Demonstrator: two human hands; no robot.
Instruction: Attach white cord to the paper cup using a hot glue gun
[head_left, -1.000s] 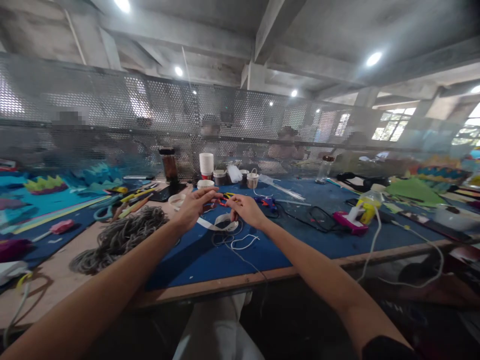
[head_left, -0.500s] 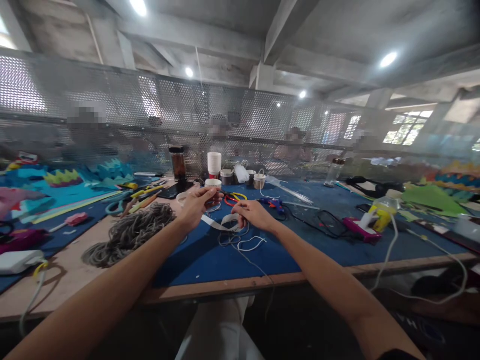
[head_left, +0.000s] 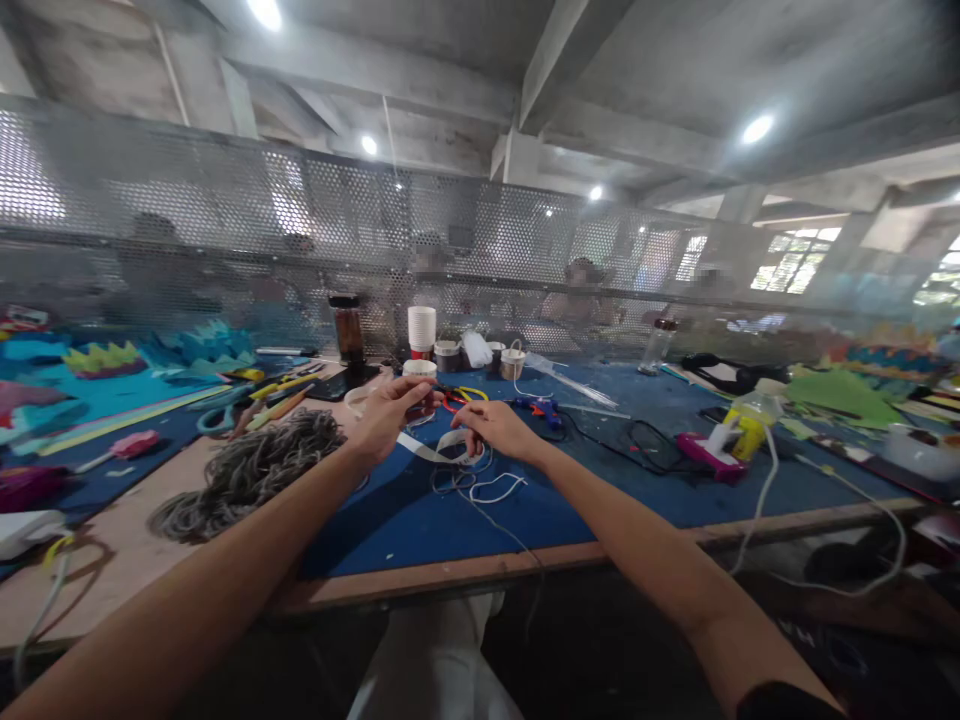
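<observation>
My left hand [head_left: 394, 415] is closed in a pinch, and what its fingertips hold is too small to make out. A white flat strip [head_left: 424, 450] shows on both sides of this hand and curves in a loop toward my right hand. My right hand [head_left: 499, 430] is bent downward, its fingers closed on the end of that strip. Below both hands a thin grey cord [head_left: 491, 520] and a short white cord [head_left: 499, 495] lie loosely on the blue mat [head_left: 570, 510]. Just left of my left wrist sits a heap of grey cord [head_left: 255, 475].
Behind the hands lie red-and-yellow-handled pliers [head_left: 457, 395], a stack of paper cups [head_left: 421, 328] and a dark bottle [head_left: 348, 330]. A blue glue gun [head_left: 541, 408] lies at right, its black cable trailing toward a pink holder [head_left: 712, 455]. Scissors [head_left: 217, 415] are at left.
The view has turned slightly, so the table things sit a little further left. My hands keep nearly the same pose around the white strip.
</observation>
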